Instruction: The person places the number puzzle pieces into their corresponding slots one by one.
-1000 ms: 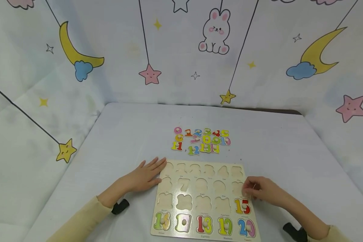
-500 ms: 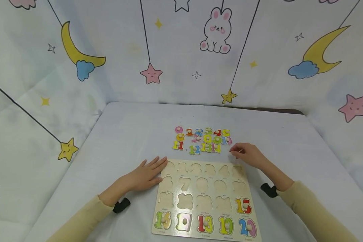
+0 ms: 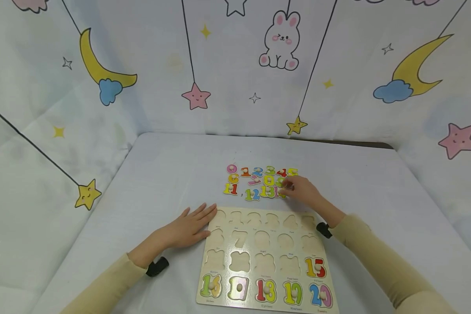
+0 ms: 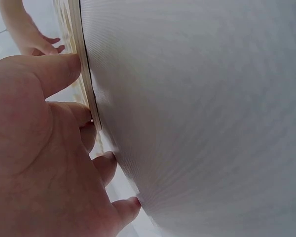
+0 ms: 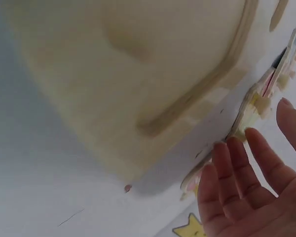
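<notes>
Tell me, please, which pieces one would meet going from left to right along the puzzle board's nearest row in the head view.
16 piece → 17 piece → 18 piece → 19 piece → 20 piece.

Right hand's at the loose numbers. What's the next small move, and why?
Probably pinch the 14 piece with the right hand, which is right at it and looks open. Pieces 15 to 20 already sit in the board, the Fourteen recess is unfilled, and the left hand rests at the board's edge.
</notes>
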Tool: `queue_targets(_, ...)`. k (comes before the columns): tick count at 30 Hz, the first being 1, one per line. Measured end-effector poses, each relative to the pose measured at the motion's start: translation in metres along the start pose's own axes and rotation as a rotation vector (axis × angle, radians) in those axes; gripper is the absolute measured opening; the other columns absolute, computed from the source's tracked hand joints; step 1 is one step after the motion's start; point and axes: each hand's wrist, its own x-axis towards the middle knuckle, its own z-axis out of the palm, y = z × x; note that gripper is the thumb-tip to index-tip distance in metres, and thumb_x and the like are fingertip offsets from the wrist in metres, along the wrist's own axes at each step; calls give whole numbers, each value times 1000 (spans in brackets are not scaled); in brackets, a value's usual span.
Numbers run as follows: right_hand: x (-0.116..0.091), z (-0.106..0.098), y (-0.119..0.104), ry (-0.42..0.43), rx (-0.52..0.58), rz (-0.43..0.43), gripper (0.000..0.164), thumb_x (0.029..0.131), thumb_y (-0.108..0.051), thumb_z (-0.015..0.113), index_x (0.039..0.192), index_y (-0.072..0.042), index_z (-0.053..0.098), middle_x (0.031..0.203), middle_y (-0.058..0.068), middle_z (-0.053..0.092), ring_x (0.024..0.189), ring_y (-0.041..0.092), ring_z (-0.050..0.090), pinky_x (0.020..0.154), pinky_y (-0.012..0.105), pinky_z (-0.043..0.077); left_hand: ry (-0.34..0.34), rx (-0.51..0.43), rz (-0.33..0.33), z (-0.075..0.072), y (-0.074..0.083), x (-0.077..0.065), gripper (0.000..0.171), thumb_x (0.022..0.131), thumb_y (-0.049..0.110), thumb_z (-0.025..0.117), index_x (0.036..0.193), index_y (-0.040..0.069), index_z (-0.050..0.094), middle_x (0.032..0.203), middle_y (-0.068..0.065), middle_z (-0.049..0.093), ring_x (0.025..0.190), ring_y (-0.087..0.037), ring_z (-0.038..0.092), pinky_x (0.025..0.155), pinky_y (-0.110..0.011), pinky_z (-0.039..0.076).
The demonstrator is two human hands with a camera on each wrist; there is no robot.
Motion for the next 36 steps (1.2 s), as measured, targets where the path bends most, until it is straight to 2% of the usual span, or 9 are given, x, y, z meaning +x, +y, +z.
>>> queue_targets(6,6,4,-5,4,-40,90,26,86,-28,69,96,-5,64,80,3,58,74,21,52,64,36,43,-4,3,0,-1,0,1,63,99,32,47,149,6,21,154,-8,16,139,-29,9,103,-61,10)
queue_targets(11,9,7,-6,-7,-39,144,29,82,-29,74,92,-6,60,79,4,55,71,21,50,60,34,40,10,-8,3,0,-1,0,63,98,32,48,149,6,22,154,-8,17,139,-29,10,103,-61,11)
queue_targets(19,8,7,-6,-13,-49,95,30,81,-29,75,90,-5,60,79,4,56,72,20,50,63,35,41,16,-2,7,3,-4,0,63,98,33,48,149,7,21,154,-7,17,139,-29,10,103,-61,11)
queue_targets(27,9,5,-11,-21,-71,103,27,82,-24,74,90,-2,62,78,5,53,71,21,48,62,34,41,7,21,-4,2,-3,1,63,99,33,47,150,7,20,154,-7,16,139,-28,9,103,-61,11)
queue_targets(36,9,6,-11,-30,-129,75,27,83,-23,72,90,0,61,85,8,53,78,22,49,69,37,44,-2,7,2,3,-4,1,63,99,33,47,150,7,20,154,-6,15,139,-28,9,103,-61,10)
